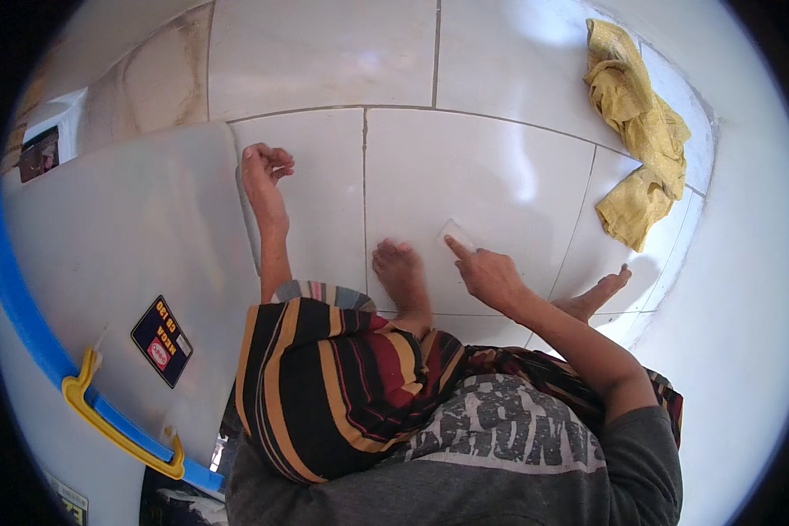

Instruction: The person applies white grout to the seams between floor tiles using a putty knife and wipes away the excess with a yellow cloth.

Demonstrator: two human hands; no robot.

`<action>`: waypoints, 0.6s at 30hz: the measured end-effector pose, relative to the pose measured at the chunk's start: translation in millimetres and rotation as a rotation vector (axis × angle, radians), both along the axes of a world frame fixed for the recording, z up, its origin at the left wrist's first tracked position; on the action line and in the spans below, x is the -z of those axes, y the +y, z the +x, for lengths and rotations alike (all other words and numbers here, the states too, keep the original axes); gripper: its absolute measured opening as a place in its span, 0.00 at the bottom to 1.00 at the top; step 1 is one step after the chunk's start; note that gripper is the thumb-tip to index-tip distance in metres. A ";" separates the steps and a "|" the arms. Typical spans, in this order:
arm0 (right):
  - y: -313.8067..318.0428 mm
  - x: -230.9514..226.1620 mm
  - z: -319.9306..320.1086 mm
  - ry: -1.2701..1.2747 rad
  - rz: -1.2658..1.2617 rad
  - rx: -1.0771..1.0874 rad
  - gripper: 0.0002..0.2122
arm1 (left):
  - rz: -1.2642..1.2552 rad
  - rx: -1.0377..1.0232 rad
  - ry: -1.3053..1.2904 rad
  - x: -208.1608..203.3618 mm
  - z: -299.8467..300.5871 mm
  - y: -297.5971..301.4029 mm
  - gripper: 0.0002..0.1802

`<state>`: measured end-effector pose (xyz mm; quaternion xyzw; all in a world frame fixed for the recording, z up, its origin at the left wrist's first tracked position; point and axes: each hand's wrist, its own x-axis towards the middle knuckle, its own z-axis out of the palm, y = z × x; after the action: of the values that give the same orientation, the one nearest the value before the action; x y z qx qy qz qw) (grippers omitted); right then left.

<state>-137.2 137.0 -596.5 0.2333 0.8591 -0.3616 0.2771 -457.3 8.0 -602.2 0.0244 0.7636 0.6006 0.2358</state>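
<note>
On the white tiled floor [473,175] lies a small, whitish, roughly square piece [456,231]; its kind cannot be made out. The index finger of my right hand [491,276] is pressed onto this piece, while the other fingers are folded in. My left hand [267,175] is up beside the edge of a large translucent grey-white plastic box [184,228]. Its fingers are loosely bent and apart, with nothing visible in them. My bare left foot [401,276] and right foot [596,294] are on the tiles, one on each side of my right hand.
A crumpled yellow cloth [644,145] lies at the far right beside the white wall [745,289]. The box at left has a blue rim [31,307] and yellow clip handles [83,394]. A striped cloth [324,386] covers my lap.
</note>
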 end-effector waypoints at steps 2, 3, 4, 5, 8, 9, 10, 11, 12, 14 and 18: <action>-7.0 8.3 -15.8 0.031 -0.055 -0.022 0.24 | -0.010 -0.008 -0.001 -4.3 2.8 -4.8 0.21; -2.3 11.8 -26.4 0.030 -0.060 -0.030 0.24 | -0.023 -0.002 -0.009 -4.8 5.1 -6.7 0.21; 5.3 13.4 -42.0 0.081 -0.017 0.042 0.23 | -0.034 -0.005 -0.017 -0.4 10.6 -8.8 0.21; 7.0 12.0 -55.5 0.146 0.029 0.115 0.23 | -0.028 0.007 -0.006 -0.8 10.3 -10.8 0.21; -10.5 13.6 -27.1 0.072 -0.021 0.031 0.25 | -0.034 -0.009 0.023 -4.1 9.8 -25.3 0.21; -17.3 10.8 -14.1 0.014 -0.063 -0.030 0.25 | -0.047 -0.028 0.027 -4.3 10.8 -30.5 0.22; -16.7 0.3 -11.2 -0.080 -0.088 -0.125 0.24 | -0.047 -0.038 0.025 -1.9 12.7 -35.3 0.22; -17.3 2.6 -16.0 -0.082 -0.088 -0.134 0.24 | -0.074 -0.034 0.020 -0.2 13.3 -40.8 0.23; -18.6 7.7 -27.4 0.003 -0.065 -0.101 0.24 | -0.102 -0.030 0.016 1.4 14.2 -46.5 0.25; -13.1 13.3 -43.8 0.077 -0.026 -0.064 0.24 | -0.093 -0.016 0.006 1.8 19.3 -42.6 0.25; -12.6 9.3 -27.4 0.054 -0.058 -0.032 0.23 | -0.093 0.038 0.032 -0.8 22.4 -48.4 0.26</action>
<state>-164.6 124.4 -605.8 0.2015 0.8590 -0.3883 0.2661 -435.0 -40.4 -601.5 0.0375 0.7937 0.5594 0.2360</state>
